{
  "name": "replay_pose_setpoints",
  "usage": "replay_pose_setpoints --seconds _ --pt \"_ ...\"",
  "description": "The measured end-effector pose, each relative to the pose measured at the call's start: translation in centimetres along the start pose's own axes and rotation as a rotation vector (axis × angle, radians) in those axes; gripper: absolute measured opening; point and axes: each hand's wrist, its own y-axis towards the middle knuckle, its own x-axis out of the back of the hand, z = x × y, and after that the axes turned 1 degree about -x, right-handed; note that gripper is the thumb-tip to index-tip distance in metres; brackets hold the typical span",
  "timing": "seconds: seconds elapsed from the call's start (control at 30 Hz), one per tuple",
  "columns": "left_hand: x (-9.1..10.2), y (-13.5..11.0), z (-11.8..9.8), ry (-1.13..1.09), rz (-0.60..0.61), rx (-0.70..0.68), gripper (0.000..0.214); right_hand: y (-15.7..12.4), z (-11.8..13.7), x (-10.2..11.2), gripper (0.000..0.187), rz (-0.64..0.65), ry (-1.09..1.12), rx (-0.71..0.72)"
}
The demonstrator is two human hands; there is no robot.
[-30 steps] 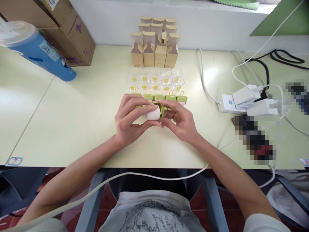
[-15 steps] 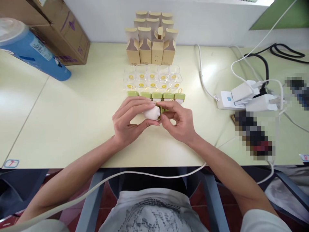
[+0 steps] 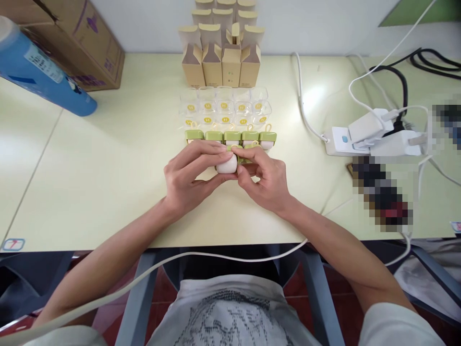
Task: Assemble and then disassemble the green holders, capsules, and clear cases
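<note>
My left hand (image 3: 189,175) is closed round a small, smooth white rounded piece (image 3: 226,166), its thumb below and its fingers on top. Against the right side of that piece, my right hand (image 3: 265,179) pinches a green part, mostly hidden by the fingers. The two parts touch; whether they are joined, I cannot tell. Just beyond my fingertips stands a row of small white pieces with green tops (image 3: 232,137) and pale yellow loops. Behind them are rows of clear plastic cups (image 3: 224,106) with yellow round labels.
Open cardboard boxes (image 3: 213,62) stand in rows by the wall. At left are a blue bottle-like container (image 3: 54,77) and a large carton (image 3: 95,45). To the right lies a white power strip (image 3: 336,141) with chargers and cables. A white cable (image 3: 230,257) crosses before my lap.
The white piece has turned, and its small nub no longer shows beside the green part. Both hands keep their hold. The view has tilted slightly down.
</note>
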Motion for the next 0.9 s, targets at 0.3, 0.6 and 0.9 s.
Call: replay_pose_setpoints --seconds 0.3,0.6,0.9 --pt "0.4 -0.7 0.5 0.011 0.059 0.057 0.041 0.1 0.6 0.2 0.035 0.062 0.222 -0.130" --pt "0.9 0.2 -0.4 -0.284 0.147 0.349 0.049 0.8 1.1 0.2 0.035 0.012 0.315 -0.188" --pt "1.1 0.3 -0.8 -0.103 0.063 0.374 0.017 0.7 1.2 0.4 0.041 0.020 0.115 -0.100"
